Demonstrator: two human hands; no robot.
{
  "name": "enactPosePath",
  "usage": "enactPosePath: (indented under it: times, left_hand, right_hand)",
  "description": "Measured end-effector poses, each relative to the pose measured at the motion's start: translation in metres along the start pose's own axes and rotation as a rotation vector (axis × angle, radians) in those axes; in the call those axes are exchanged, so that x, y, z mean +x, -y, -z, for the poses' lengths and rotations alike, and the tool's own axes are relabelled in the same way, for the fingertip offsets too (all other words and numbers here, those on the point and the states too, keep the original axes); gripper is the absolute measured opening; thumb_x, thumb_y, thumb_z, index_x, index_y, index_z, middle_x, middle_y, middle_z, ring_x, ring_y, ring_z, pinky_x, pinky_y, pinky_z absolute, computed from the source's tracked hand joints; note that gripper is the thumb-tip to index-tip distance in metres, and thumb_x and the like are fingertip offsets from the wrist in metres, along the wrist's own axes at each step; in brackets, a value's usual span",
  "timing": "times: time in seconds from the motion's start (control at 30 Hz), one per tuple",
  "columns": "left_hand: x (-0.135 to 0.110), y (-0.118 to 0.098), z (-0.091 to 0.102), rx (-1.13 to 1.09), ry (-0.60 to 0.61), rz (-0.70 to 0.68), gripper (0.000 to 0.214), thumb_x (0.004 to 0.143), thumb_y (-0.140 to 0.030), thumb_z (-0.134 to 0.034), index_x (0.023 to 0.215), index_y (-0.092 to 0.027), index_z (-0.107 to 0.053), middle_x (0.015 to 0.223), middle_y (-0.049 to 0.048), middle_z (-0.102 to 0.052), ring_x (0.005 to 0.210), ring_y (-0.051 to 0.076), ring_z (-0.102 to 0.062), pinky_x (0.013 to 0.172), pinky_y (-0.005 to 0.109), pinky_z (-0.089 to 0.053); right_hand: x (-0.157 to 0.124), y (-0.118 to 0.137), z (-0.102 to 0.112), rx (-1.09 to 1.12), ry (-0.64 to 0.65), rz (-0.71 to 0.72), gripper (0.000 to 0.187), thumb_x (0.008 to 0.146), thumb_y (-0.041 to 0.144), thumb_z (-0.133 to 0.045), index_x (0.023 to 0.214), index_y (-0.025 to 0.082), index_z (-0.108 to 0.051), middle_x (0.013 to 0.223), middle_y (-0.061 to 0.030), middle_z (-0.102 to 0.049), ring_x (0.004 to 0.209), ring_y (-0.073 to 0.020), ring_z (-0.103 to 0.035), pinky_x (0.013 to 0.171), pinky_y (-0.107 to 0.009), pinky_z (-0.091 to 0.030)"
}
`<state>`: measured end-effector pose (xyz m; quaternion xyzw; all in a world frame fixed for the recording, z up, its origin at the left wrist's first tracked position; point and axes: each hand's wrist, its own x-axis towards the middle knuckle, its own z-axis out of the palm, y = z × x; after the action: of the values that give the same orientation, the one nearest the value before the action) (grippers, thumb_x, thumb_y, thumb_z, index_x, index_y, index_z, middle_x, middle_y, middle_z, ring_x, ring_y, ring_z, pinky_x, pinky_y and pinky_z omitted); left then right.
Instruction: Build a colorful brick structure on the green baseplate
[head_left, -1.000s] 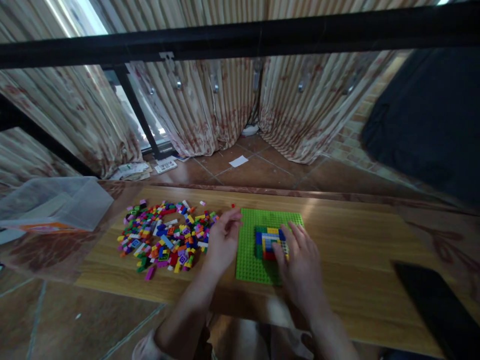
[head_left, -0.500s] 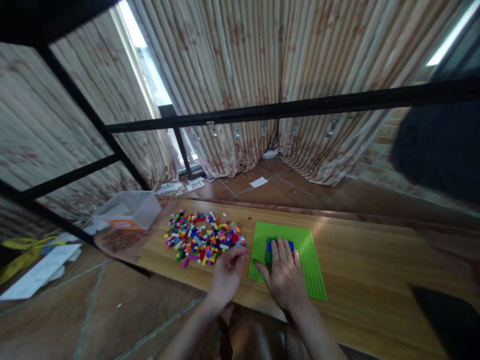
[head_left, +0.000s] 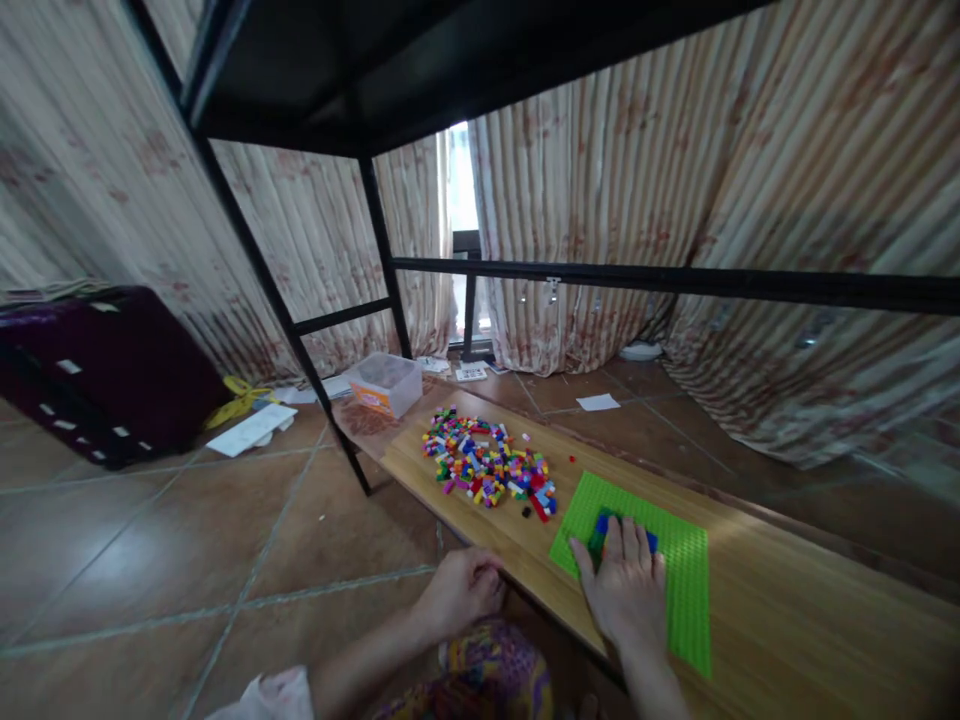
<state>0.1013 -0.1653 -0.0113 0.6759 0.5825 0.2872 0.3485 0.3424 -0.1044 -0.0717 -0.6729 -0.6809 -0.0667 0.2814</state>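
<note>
My right hand [head_left: 628, 590] lies with fingers stretched out over a low build of blue and green bricks [head_left: 602, 527], covering much of it. The build sits on a bright green baseplate [head_left: 688, 590] on the wooden bench top. Curled closed, my left hand [head_left: 463, 592] is at the near edge of the bench, above my lap. Whatever its fingers may hold is hidden. To the left of the baseplate spreads a pile of loose, many-coloured toy bricks [head_left: 491, 465]. A small black brick [head_left: 526, 512] lies at the near side of the pile.
A clear plastic box [head_left: 390, 385] with an orange label stands at the bench's far left end. Black metal frame bars [head_left: 675, 280] cross beyond the bench. A dark purple suitcase [head_left: 112, 370] stands on the tiled floor at left, with a white board [head_left: 251, 430] nearby.
My view has swung left, bringing the suitcase in. My left hand has drawn back from beside the baseplate to the bench's near edge. My right hand still rests over the build.
</note>
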Motion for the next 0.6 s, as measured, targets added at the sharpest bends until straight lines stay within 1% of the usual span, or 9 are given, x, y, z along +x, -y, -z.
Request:
enactPosePath:
  times: [0.07, 0.17, 0.23, 0.3, 0.4, 0.47, 0.53, 0.6]
  left_hand:
    - [-0.007, -0.005, -0.004, 0.033, 0.045, -0.002, 0.027, 0.083, -0.02, -0.048, 0.095, -0.019, -0.072, 0.09, 0.0036, -0.073, 0.087, 0.018, -0.065, 0.078, 0.025, -0.048]
    - [-0.017, -0.016, -0.006, 0.046, 0.093, 0.01, 0.027, 0.083, -0.02, -0.048, 0.095, -0.018, -0.072, 0.082, 0.003, -0.072, 0.077, 0.017, -0.064, 0.073, 0.025, -0.048]
    - [-0.021, -0.025, -0.006, 0.018, 0.105, 0.01, 0.029, 0.083, -0.02, -0.048, 0.098, -0.017, -0.072, 0.083, 0.0032, -0.072, 0.077, 0.017, -0.064, 0.071, 0.025, -0.048]
    - [-0.022, -0.034, -0.005, -0.022, 0.111, -0.002, 0.031, 0.083, -0.02, -0.048, 0.102, -0.018, -0.072, 0.089, 0.0036, -0.073, 0.079, 0.017, -0.064, 0.072, 0.025, -0.048]
    - [-0.017, -0.047, -0.005, -0.058, 0.144, -0.025, 0.031, 0.084, -0.022, -0.048, 0.104, -0.018, -0.072, 0.09, 0.0034, -0.073, 0.078, 0.016, -0.063, 0.072, 0.024, -0.048]
    - [-0.011, -0.05, -0.006, -0.07, 0.171, -0.017, 0.03, 0.085, -0.024, -0.049, 0.102, -0.018, -0.073, 0.088, 0.0033, -0.073, 0.075, 0.015, -0.062, 0.072, 0.024, -0.048]
    - [-0.002, -0.049, -0.008, -0.095, 0.197, -0.012, 0.031, 0.086, -0.025, -0.048, 0.103, -0.017, -0.073, 0.088, 0.0034, -0.073, 0.073, 0.014, -0.062, 0.072, 0.023, -0.048]
    - [0.011, -0.044, -0.013, -0.123, 0.225, -0.024, 0.032, 0.086, -0.025, -0.048, 0.105, -0.017, -0.072, 0.087, 0.0036, -0.073, 0.074, 0.015, -0.063, 0.072, 0.024, -0.049]
  right_hand:
    - [0.002, -0.005, 0.002, 0.058, -0.031, 0.005, 0.083, 0.09, 0.067, -0.025, 0.133, 0.0, -0.05, 0.136, -0.0277, -0.05, 0.131, -0.0384, -0.039, 0.106, -0.055, -0.028]
    - [0.004, -0.014, 0.004, 0.167, -0.091, -0.015, 0.075, 0.091, 0.064, -0.027, 0.118, 0.002, -0.06, 0.121, -0.0263, -0.06, 0.115, -0.034, -0.052, 0.098, -0.048, -0.037]
    - [0.004, -0.017, 0.006, 0.205, -0.134, -0.058, 0.071, 0.093, 0.061, -0.026, 0.111, 0.005, -0.064, 0.111, -0.024, -0.065, 0.106, -0.0322, -0.057, 0.093, -0.045, -0.041]
    - [0.003, -0.018, 0.007, 0.204, -0.165, -0.087, 0.066, 0.094, 0.058, -0.026, 0.107, 0.007, -0.067, 0.106, -0.0215, -0.068, 0.101, -0.0311, -0.058, 0.091, -0.044, -0.041]
    - [0.001, -0.017, 0.009, 0.178, -0.198, -0.07, 0.061, 0.096, 0.054, -0.027, 0.102, 0.01, -0.069, 0.106, -0.0189, -0.069, 0.1, -0.0293, -0.059, 0.091, -0.042, -0.041]
    - [0.0, -0.016, 0.009, 0.154, -0.224, -0.058, 0.059, 0.096, 0.053, -0.028, 0.099, 0.011, -0.07, 0.105, -0.0178, -0.069, 0.1, -0.0284, -0.059, 0.09, -0.041, -0.041]
    - [0.0, -0.016, 0.01, 0.13, -0.239, -0.05, 0.057, 0.096, 0.051, -0.03, 0.097, 0.011, -0.07, 0.103, -0.0167, -0.07, 0.098, -0.0274, -0.059, 0.089, -0.04, -0.041]
    - [0.001, -0.017, 0.01, 0.108, -0.228, -0.03, 0.054, 0.096, 0.049, -0.032, 0.094, 0.012, -0.07, 0.1, -0.0155, -0.07, 0.094, -0.0262, -0.06, 0.087, -0.039, -0.042]
